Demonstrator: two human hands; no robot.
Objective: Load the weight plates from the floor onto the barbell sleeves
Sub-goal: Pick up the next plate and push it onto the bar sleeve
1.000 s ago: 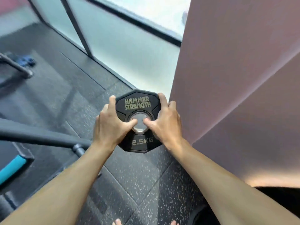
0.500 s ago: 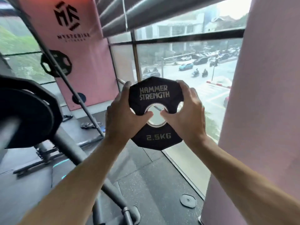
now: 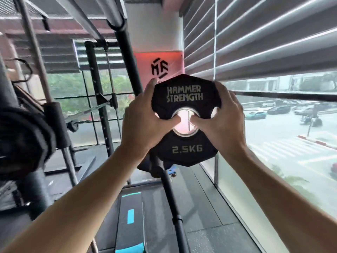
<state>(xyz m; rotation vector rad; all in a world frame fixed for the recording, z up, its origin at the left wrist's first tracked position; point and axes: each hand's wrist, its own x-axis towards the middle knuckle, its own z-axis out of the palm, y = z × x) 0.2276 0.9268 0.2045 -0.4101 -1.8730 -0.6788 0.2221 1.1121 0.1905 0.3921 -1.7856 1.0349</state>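
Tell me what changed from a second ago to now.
The 2.5 kg plate went from the floor up to chest height in front of the window, lifted by the left hand and right hand. Unchanged: both hands' grip, thumbs at the centre hole, lettering facing the camera.

A gray window blind [image 3: 264,33] hangs at the top right. Under it, through the glass, cars [image 3: 277,109] sit on a wet street far away. A pink wall sign [image 3: 159,67] has a black logo. Near the bottom lies a black bench [image 3: 130,216] with blue marks.
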